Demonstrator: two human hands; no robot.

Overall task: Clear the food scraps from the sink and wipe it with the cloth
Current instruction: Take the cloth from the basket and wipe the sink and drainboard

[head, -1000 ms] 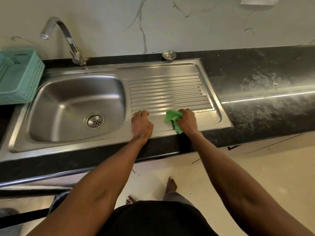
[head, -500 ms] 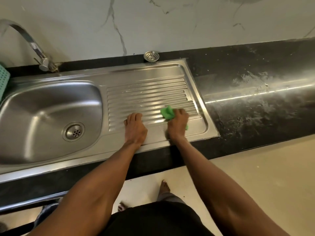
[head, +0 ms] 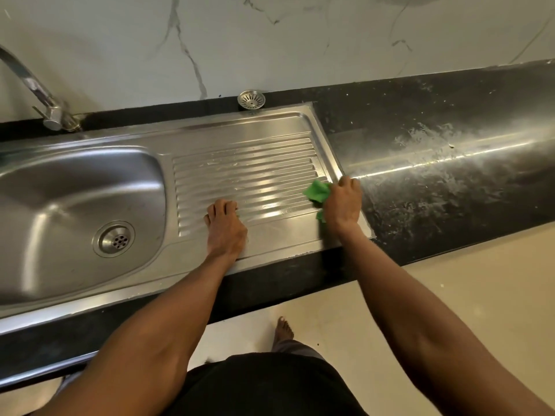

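A: Where is the green cloth (head: 317,192)?
B: On the drainboard's (head: 249,172) right edge, bunched under the right hand (head: 344,204), whose fingers curl round it.
A: The left hand (head: 225,226)?
B: Flat on the ribs, fingers straight, holding nothing, beside the sink basin (head: 75,205).

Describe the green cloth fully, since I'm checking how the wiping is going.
The green cloth is small, bright and soft-looking, bunched into folds. The right hand grips it and presses it on the steel drainboard at the ribbed area's right end. Most of it is hidden under the hand; a bunch shows at the fingers and a corner below the palm.
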